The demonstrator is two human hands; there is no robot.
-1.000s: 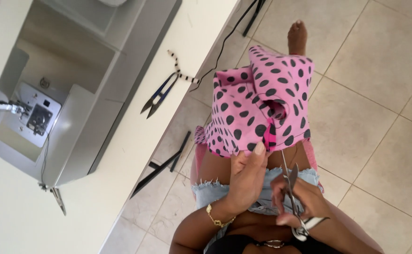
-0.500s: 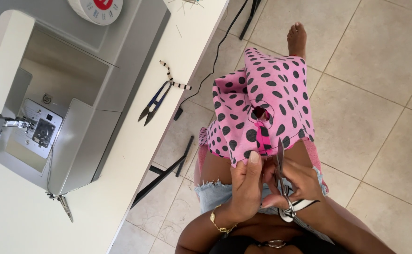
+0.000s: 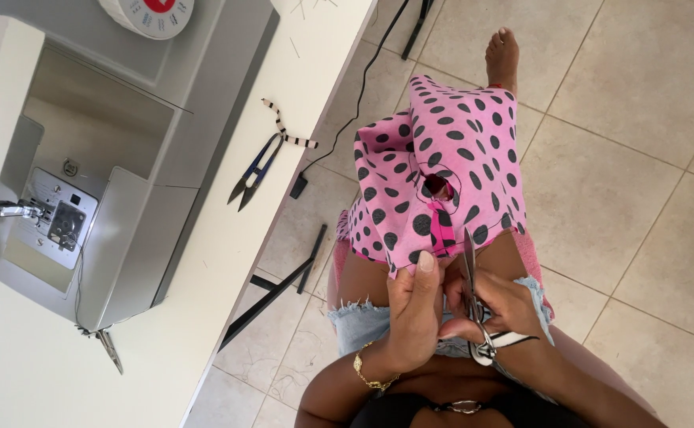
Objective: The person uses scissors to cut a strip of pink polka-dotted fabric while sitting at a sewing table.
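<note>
Head view | left hand (image 3: 412, 313) pinches pink dotted fabric (image 3: 442, 174) | right hand (image 3: 499, 305) grips scissors (image 3: 474, 293)

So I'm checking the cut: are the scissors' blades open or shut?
Cannot tell: the scissors in the right hand show as one thin edge-on line against the pink dotted fabric.

Both forearms reach up from six o'clock, hands side by side over the lap. The left hand (image 3: 414, 305) is curled in a pinch, thumb pointing to twelve o'clock. The right hand (image 3: 496, 305), at its three o'clock, has its fingers closed in a grip.
</note>
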